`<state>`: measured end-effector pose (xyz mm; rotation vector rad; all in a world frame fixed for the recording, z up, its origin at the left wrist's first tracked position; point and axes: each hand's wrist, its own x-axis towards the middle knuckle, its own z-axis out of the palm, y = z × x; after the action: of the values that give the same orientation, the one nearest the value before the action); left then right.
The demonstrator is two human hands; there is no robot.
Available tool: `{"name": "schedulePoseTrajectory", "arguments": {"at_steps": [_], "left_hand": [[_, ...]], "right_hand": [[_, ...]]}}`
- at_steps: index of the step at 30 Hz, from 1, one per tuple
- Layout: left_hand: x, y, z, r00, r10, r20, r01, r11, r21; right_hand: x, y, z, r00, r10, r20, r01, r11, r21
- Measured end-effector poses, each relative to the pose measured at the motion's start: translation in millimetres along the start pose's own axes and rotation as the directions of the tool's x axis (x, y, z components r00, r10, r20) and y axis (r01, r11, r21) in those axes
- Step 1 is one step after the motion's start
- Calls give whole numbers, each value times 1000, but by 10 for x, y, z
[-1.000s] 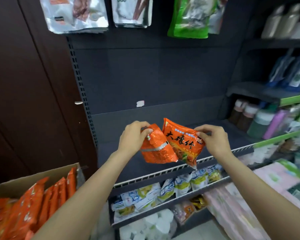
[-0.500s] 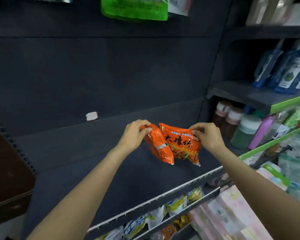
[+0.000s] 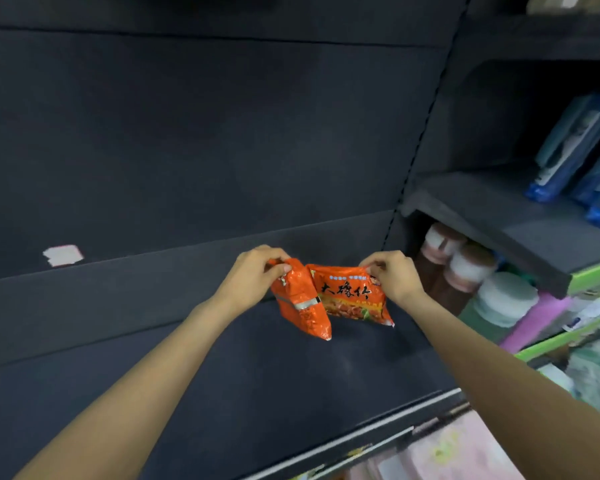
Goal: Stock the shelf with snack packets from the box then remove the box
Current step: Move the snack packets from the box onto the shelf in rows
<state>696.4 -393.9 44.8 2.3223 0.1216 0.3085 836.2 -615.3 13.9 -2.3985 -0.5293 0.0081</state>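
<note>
pinching crinkly orange packets by their top edges, your left hand [image 3: 253, 277] holds the turned packet [image 3: 302, 308], your right hand [image 3: 394, 280] the front-facing packet [image 3: 352, 297]; fingertips hidden behind foil.

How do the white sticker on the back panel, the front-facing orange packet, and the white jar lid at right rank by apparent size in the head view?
1. Front-facing orange packet, largest.
2. White jar lid, though it is blurred and partly hidden, so the gap is unsure.
3. White sticker, smallest.

Dark shelf [image 3: 222, 368]; two orange packets [image 3: 329, 301] at its back, lower edges apparently touching it.
</note>
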Motion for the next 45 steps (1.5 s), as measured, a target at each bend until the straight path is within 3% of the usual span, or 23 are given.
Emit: {"name": "schedulePoseTrajectory", "arguments": {"at_steps": [5, 14, 21, 24, 29, 31, 34, 37, 39, 45], "left_hand": [[201, 78, 345, 987, -108, -116, 112, 993, 33], [277, 67, 763, 965, -199, -171, 201, 980, -8], [305, 81, 849, 963, -208, -174, 195, 977, -91], [248, 122, 824, 970, -193, -147, 174, 976, -128], [83, 165, 748, 981, -182, -65, 168, 971, -170], [-13, 215, 705, 990, -140, -20, 131, 958, -254], [-127, 248, 657, 992, -129, 12, 125, 935, -333], [-156, 250, 683, 991, -128, 28, 129, 903, -411], [-149, 224, 730, 991, -127, 52, 137, 890, -435], [161, 193, 1041, 981, -183, 61, 192, 904, -381]], "right_hand": [[511, 402, 97, 995, 15, 95, -17, 1000, 17], [962, 738, 247, 997, -63, -44, 61, 997, -57], [963, 718, 317, 984, -181, -6, 180, 983, -15], [763, 617, 284, 959, -252, 130, 235, 963, 135], [413, 369, 288, 824, -371, 428, 213, 904, 372], [331, 261, 296, 769, -410, 490, 193, 880, 433], [287, 201, 290, 748, -408, 524, 178, 883, 434], [270, 255, 252, 769, -411, 490, 199, 882, 427], [209, 305, 231, 821, -380, 425, 206, 893, 401], [291, 589, 58, 947, -220, 233, 165, 958, 237]]}}
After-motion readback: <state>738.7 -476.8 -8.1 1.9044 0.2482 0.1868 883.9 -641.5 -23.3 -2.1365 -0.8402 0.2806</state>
